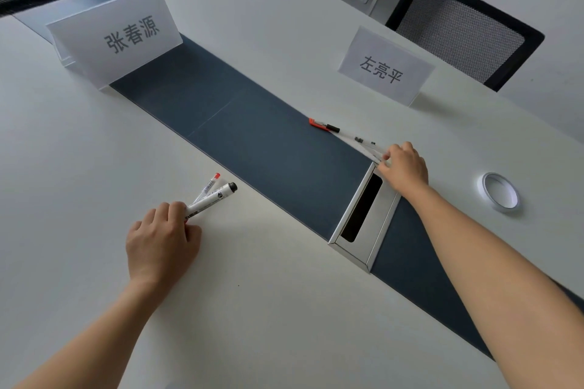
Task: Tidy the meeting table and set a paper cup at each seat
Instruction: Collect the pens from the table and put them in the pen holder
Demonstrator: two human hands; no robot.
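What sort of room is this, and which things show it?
Probably an office meeting room: a white table bearing one name card and a second name card, a metal cable hatch, a mesh office chair.

The tabletop [284, 325] is smooth matt white, its centre strip [252, 142] matt slate-blue. The cable box [377, 221] is satin silver metal. Left of the cable box, the marker [211, 198] is glossy white plastic; beyond the box, the chair [458, 31] has black mesh cloth.
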